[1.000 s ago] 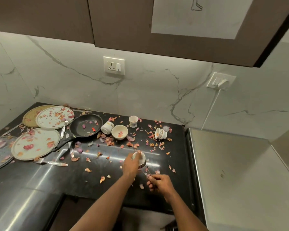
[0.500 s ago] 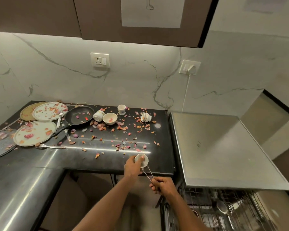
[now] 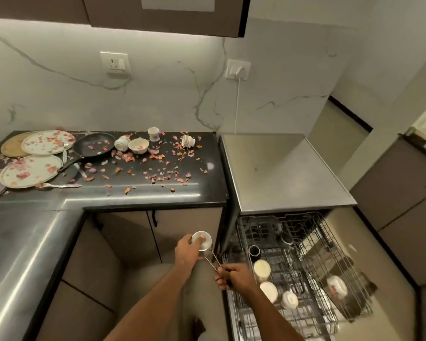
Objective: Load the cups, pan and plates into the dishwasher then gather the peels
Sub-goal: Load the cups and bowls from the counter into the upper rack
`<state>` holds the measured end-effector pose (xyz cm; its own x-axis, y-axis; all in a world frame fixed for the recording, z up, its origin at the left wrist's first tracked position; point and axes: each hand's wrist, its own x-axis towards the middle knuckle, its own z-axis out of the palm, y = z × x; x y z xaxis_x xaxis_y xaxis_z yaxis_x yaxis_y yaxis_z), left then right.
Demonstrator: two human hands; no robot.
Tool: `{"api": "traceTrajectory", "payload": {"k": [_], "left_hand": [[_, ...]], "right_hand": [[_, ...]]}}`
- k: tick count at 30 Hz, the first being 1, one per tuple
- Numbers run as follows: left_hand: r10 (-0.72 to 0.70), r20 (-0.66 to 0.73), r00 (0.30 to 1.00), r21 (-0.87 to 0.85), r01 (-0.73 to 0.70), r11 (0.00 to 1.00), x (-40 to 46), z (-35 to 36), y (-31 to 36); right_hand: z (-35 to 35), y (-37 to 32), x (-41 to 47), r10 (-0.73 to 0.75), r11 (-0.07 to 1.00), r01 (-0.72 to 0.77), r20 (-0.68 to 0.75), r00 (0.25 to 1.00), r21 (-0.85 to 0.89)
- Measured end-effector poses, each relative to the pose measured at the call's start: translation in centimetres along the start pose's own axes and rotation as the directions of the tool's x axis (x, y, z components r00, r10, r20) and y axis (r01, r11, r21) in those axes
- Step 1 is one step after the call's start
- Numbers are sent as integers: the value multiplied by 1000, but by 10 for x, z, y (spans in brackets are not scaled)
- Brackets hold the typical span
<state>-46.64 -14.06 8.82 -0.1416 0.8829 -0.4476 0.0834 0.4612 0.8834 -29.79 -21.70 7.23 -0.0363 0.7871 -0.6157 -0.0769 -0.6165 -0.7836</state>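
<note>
My left hand [image 3: 187, 252] grips a small white cup [image 3: 202, 238] in the air below the counter edge, thumb on its rim. Two thin metal wires [image 3: 213, 260] run from the cup to my right hand [image 3: 234, 276], which grips their end. Both hands are just left of the open dishwasher rack [image 3: 325, 232], which holds several upturned cups [image 3: 268, 291]. On the black counter lie a black pan [image 3: 94, 146], plates [image 3: 47, 142], a bowl [image 3: 138, 145], cups [image 3: 153, 134] and scattered pink peels [image 3: 158, 168].
A fork [image 3: 59, 185] and other cutlery lie by the front plate [image 3: 30, 171]. The dishwasher's steel top [image 3: 280, 173] adjoins the counter on the right. Brown cabinet doors [image 3: 133, 242] stand below the counter, and a power cord [image 3: 237, 104] hangs down the marble wall.
Both hands carried the cup and its wire handle off the counter and down beside the dishwasher. The view swung right and down, bringing the open rack into sight.
</note>
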Motion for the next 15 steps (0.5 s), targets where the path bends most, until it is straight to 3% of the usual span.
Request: {"api": "traceTrajectory", "payload": {"k": [15], "left_hand": [[-68, 268, 961, 203, 13, 979, -113, 118, -37]], "right_hand": [[-99, 88, -126, 40, 974, 0, -173, 984, 227]]}}
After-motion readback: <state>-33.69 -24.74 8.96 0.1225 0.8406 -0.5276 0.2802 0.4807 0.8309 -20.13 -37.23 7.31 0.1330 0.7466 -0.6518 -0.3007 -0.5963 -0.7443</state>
